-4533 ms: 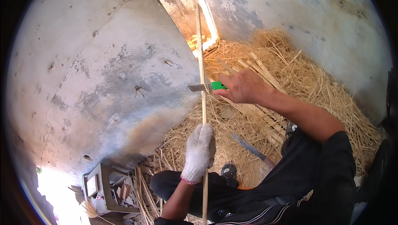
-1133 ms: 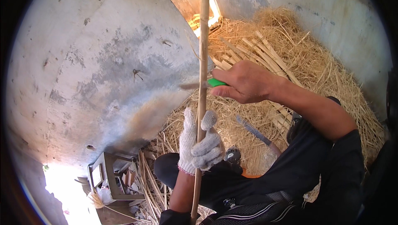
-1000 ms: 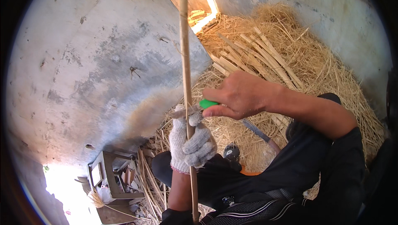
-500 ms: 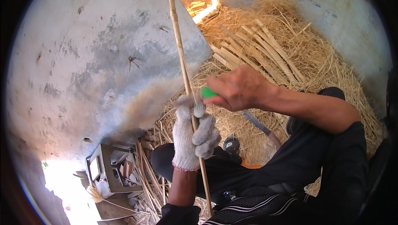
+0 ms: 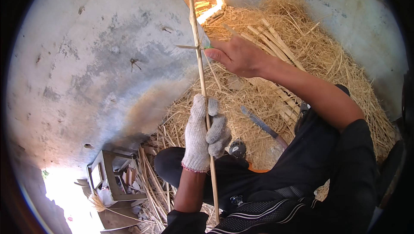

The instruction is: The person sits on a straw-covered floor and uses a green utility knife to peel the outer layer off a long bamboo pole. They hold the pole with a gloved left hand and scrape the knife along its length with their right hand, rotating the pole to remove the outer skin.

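A long bamboo strip (image 5: 202, 74) runs from the top of the view down to my lap, tilted slightly. My left hand (image 5: 196, 137), in a whitish knit glove, is closed around its lower middle. Higher up, my bare right hand (image 5: 241, 57) grips a knife (image 5: 187, 47) by its green handle, most of which is hidden in the fingers. The blade lies crosswise against the strip and sticks out past its left side. A thin sliver (image 5: 212, 70) hangs down from beside the knife.
A large curved blade with a wooden handle (image 5: 261, 122) lies on the shavings by my legs. Split bamboo pieces (image 5: 276, 44) rest on a heap of shavings (image 5: 340, 70). To the left stand a bare wall (image 5: 86, 83) and a wooden frame (image 5: 113, 182) beside more strips (image 5: 151, 186).
My right hand has moved the knife up along the bamboo strip, away from the gloved hand. The strip's top has shifted a little right. My left hand keeps its hold.
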Motion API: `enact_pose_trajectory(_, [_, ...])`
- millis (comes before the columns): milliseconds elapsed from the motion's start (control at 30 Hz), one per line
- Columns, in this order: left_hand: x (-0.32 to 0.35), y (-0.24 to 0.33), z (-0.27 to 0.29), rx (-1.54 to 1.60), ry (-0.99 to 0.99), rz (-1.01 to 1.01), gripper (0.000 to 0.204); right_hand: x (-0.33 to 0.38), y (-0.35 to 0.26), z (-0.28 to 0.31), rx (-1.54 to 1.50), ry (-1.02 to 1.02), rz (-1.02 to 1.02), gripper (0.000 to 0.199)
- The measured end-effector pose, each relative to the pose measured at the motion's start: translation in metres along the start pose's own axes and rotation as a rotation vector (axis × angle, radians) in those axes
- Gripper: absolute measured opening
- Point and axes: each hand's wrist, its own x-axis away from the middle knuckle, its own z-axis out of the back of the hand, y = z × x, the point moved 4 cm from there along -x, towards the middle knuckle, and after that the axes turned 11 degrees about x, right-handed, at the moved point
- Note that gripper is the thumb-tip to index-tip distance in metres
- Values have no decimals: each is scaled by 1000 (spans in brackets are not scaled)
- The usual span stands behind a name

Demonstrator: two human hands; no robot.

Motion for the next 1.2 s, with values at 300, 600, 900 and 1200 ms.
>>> enact_pose_trajectory(300, [5, 6, 10, 210, -69, 24, 36, 34, -50, -6, -6, -67, 356, 46])
enact_pose_trajectory(600, [2, -10, 4, 14, -14, 15, 35, 25, -11, -20, 432, 182, 282, 49])
enact_pose_trajectory(900, [-3, -11, 0, -410, 282, -119, 42, 10, 17, -18, 405, 342, 190, 46])
enact_pose_trajectory(1200, [-1, -2, 10, 284, -196, 93, 43, 12, -9, -17, -298, -259, 40, 66])
